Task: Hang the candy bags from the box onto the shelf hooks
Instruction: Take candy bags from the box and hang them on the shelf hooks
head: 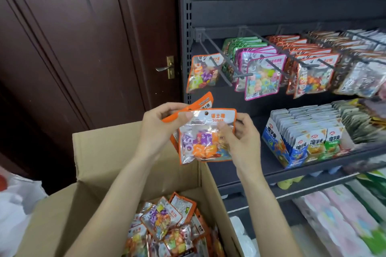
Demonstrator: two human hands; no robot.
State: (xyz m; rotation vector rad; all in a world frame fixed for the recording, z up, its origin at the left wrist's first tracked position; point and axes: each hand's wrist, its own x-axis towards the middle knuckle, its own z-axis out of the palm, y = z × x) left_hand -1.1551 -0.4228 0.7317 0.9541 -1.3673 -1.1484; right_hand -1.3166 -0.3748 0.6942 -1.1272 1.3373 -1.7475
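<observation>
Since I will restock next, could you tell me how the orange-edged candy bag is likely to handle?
The orange-edged candy bag is probably floppy: its thin film bends. The glossy plastic may be slippery. It is likely light, as the left hand pinches just its corner.

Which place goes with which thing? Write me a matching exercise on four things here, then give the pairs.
Things:
1. orange-edged candy bag
2. cardboard box
3. pink-edged bag
4. brass door handle

Places:
A. on the dark door left of the shelf
B. gripped by the left hand and right hand
C. at the front of a shelf hook
D. below the arms, open, with loose bags inside

Pairs: 1-B, 2-D, 3-C, 4-A
</observation>
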